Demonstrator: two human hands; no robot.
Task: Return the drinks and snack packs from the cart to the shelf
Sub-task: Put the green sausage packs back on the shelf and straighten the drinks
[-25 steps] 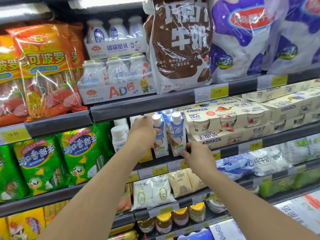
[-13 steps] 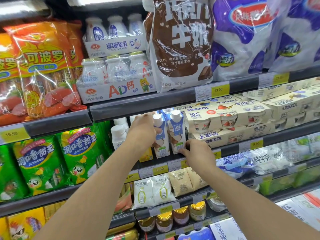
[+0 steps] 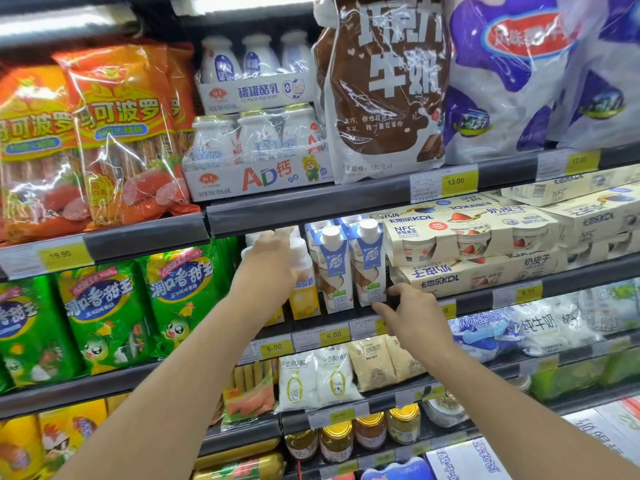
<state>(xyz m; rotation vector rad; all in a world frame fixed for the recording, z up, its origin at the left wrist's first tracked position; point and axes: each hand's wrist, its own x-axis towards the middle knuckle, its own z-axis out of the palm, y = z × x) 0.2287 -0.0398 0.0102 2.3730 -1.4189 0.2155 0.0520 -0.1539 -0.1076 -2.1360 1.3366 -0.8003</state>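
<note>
My left hand [image 3: 273,258] wrapped round a white bottle [image 3: 302,258] on the middle shelf [image 3: 346,325], my right hand [image 3: 412,310] pinching the base of the right blue-and-white carton [image 3: 369,258], its twin carton [image 3: 334,268] touching it, yogurt boxes [image 3: 467,237] just right

Left hand [image 3: 273,258] hides bottle [image 3: 300,261] front; price tag [image 3: 526,292] blurred; cart out of frame.

The shelf [image 3: 346,216] runs in dark tiers with yellow price tags [image 3: 459,183]. At 12 o'clock stand bottled-milk trays [image 3: 258,173]; at 9, sausage bags [image 3: 117,143]; centre, two blue-white cartons [image 3: 353,265] side by side, touching; at 3, stacked yogurt cases [image 3: 474,237].
</note>
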